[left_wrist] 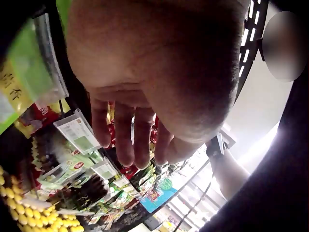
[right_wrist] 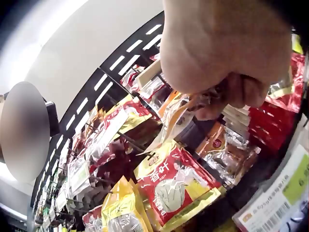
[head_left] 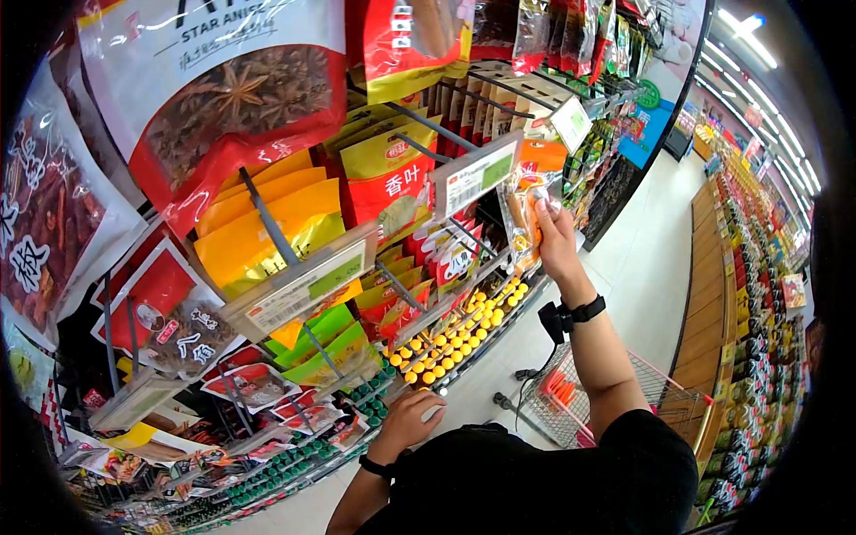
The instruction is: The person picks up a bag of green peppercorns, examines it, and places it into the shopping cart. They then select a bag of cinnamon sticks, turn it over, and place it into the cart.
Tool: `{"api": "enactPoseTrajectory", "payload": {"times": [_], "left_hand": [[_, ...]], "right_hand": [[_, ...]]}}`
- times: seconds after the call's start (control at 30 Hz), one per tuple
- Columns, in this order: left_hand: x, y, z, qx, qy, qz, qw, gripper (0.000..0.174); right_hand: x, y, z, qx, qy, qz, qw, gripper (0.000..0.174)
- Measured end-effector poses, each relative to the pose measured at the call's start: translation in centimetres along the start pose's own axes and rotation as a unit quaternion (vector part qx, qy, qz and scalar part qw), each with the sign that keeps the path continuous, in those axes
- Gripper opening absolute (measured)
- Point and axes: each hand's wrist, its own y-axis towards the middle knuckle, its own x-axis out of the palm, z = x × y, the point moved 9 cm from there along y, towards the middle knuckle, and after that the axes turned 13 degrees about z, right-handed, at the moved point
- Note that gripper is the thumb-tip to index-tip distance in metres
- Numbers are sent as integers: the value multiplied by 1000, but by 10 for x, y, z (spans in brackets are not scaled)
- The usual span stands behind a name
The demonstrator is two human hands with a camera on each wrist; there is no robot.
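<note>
My right hand [head_left: 559, 241] grips an orange packet with a clear window [head_left: 521, 218], held upright beside the hanging rack. In the right wrist view the curled fingers [right_wrist: 236, 92] close over the packet's edge, and its pale back [right_wrist: 171, 118] sticks out from the hand. A similar orange packet [right_wrist: 228, 153] hangs on the rack just below. My left hand [head_left: 412, 421] is low in front of the shelf, near yellow-capped bottles [head_left: 459, 343], and holds nothing. Its relaxed fingers [left_wrist: 124, 140] point away from the palm in the left wrist view.
Bags of spices, including star anise [head_left: 236, 98] and a red bay-leaf packet [head_left: 392, 183], hang from metal hooks on my left. Price tags [head_left: 479, 176] jut out at the hook ends. A shopping cart [head_left: 571, 401] stands at my right, with another shelf [head_left: 749, 357] across the aisle.
</note>
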Motion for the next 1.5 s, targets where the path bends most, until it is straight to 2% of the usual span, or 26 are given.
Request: {"api": "enactPoseTrajectory", "payload": {"times": [0.1,0.17,0.2,0.3,0.63,0.67,0.77,0.8,1.03,1.13,1.23,1.27,1.3,1.37,1.43,1.47,1.5], "left_hand": [[-2,-2,-9,1,-7,-2,1000,13],[-2,-4,-13,10,-4,8,1000,13],[-2,-3,-14,16,7,16,1000,14],[0,-1,-21,4,4,11,1000,14],[4,11,-23,-4,-15,-1,1000,13],[1,12,-23,-12,-16,5,1000,13],[-6,13,-32,-26,-5,14,1000,15],[-8,14,-34,-45,-14,10,999,16],[-15,15,-31,-37,11,15,999,13],[-15,13,-30,-30,22,22,999,14],[-13,11,-30,-43,14,20,999,13],[-11,9,-32,-51,9,18,998,13],[-9,7,-35,-57,6,13,998,12],[-4,7,-41,-73,-5,-11,997,13],[1,3,-49,-56,-14,-5,998,15],[3,3,-51,-68,-1,-6,998,16],[3,3,-50,-81,12,-7,997,17]], "right_hand": [[-2,9,-16,-28,-39,3,999,36],[-11,16,-16,-31,-34,12,999,36],[-10,20,-18,-30,-11,-12,999,36],[-9,25,-24,-11,-33,-45,998,36],[-12,39,-32,53,-29,-20,998,40],[-8,38,-34,54,-20,-47,997,39],[-7,36,-34,64,-16,-43,997,38],[-7,37,-32,70,-3,-41,997,32],[-6,39,-43,56,-44,-36,997,36],[-2,35,-49,70,-47,-29,996,37],[-9,36,-45,102,-56,16,993,40],[-27,43,-24,145,-49,40,988,44],[-21,38,-32,161,-43,38,985,44],[-29,55,-11,178,-21,-40,983,42],[0,42,-39,116,-36,-113,986,38],[-3,54,-12,97,-41,-159,982,34],[-2,54,1,134,-18,-166,977,34]]}}
